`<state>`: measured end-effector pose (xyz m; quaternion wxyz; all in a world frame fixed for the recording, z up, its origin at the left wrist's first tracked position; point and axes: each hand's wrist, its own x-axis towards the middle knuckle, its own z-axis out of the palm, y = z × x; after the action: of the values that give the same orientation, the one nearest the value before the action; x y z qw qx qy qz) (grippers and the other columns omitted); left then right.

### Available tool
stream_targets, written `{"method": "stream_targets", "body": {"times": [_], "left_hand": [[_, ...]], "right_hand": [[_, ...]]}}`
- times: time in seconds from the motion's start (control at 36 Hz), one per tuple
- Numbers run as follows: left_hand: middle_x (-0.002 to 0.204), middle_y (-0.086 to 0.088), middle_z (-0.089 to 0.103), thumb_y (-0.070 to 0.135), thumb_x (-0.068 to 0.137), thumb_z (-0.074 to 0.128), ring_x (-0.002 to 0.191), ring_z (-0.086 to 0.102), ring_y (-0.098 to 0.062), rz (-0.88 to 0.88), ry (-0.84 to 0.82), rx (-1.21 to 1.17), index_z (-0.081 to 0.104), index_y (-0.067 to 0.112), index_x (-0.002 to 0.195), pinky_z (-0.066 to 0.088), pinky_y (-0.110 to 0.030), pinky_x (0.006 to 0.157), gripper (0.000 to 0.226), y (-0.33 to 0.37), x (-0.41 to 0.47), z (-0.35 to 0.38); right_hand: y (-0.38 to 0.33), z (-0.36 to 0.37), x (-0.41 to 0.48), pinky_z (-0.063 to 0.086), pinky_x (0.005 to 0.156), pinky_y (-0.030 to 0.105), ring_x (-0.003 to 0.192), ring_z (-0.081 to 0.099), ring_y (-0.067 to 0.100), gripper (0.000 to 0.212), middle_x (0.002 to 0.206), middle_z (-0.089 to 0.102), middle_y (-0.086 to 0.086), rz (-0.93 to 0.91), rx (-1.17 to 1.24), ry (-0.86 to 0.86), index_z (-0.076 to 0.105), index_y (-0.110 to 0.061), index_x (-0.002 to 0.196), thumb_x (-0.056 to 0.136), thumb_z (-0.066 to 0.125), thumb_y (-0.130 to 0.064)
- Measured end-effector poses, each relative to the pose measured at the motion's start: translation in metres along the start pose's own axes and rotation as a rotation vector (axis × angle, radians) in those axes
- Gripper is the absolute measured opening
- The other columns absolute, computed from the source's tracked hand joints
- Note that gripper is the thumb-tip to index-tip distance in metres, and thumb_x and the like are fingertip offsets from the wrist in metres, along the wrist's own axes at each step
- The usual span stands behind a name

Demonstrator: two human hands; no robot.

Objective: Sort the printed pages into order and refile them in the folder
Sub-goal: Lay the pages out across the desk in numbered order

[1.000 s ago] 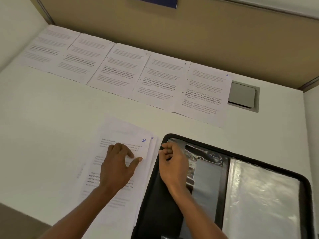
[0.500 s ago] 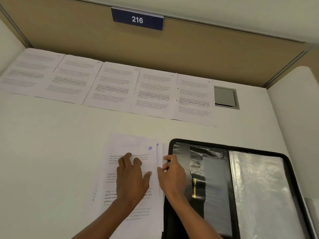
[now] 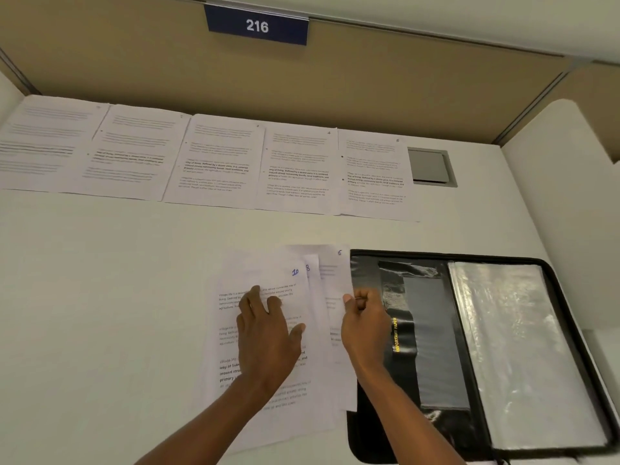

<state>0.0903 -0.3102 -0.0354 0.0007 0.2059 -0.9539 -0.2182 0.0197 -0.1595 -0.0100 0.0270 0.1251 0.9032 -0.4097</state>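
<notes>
A small pile of printed pages (image 3: 268,414) lies on the white desk, the top sheet marked 10, with sheets marked 8 and 5 fanned out to its right. My left hand (image 3: 268,340) presses flat on the top sheet, fingers spread. My right hand (image 3: 364,325) pinches the right edge of the sheet marked 5 (image 3: 335,280). Along the back of the desk a row of several pages (image 3: 218,162) lies side by side. The black folder (image 3: 570,364) lies open to the right of the pile, showing clear plastic sleeves (image 3: 520,347).
A tan partition wall with a blue sign reading 216 (image 3: 256,25) stands behind the desk. A grey cable hatch (image 3: 431,166) sits in the desk at the right end of the page row. A white side panel (image 3: 570,179) rises at the right.
My right hand has drawn the lower sheets out to the right, so the numbers 8 and 5 now show. The left hand stays pressed on the top sheet. My view has tilted up.
</notes>
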Motion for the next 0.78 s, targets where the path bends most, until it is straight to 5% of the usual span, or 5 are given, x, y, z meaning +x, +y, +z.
{"method": "stream_targets", "body": {"times": [0.36, 0.53, 0.78], "left_hand": [[0.161, -0.019, 0.025, 0.05, 0.091, 0.073, 0.152, 0.021, -0.037, 0.013, -0.051, 0.005, 0.055, 0.01, 0.135, 0.04, -0.05, 0.116, 0.061, -0.005, -0.005, -0.005], [0.161, -0.021, 0.028, 0.048, 0.091, 0.074, 0.151, 0.024, -0.038, 0.008, -0.053, 0.025, 0.058, 0.01, 0.133, 0.04, -0.05, 0.115, 0.059, -0.002, -0.005, -0.004], [0.139, -0.009, 0.054, 0.05, 0.088, 0.079, 0.135, 0.045, -0.031, 0.057, 0.038, -0.122, 0.066, 0.014, 0.117, 0.048, -0.046, 0.105, 0.047, 0.032, 0.009, -0.007]], "right_hand": [[-0.009, -0.068, 0.009, 0.033, 0.052, 0.019, 0.064, 0.052, -0.002, 0.006, 0.084, 0.063, -0.007, -0.22, -0.142, 0.344, 0.059, -0.016, 0.103, 0.104, 0.063, -0.02], [-0.013, -0.104, 0.017, 0.032, 0.058, 0.015, 0.069, 0.055, 0.016, 0.009, 0.091, 0.062, -0.004, -0.218, -0.114, 0.446, 0.06, -0.011, 0.107, 0.105, 0.062, -0.02], [-0.006, -0.147, 0.036, 0.051, 0.07, 0.032, 0.075, 0.064, 0.018, 0.011, 0.095, 0.067, -0.003, -0.148, -0.001, 0.455, 0.06, -0.014, 0.108, 0.102, 0.067, -0.022]]}}
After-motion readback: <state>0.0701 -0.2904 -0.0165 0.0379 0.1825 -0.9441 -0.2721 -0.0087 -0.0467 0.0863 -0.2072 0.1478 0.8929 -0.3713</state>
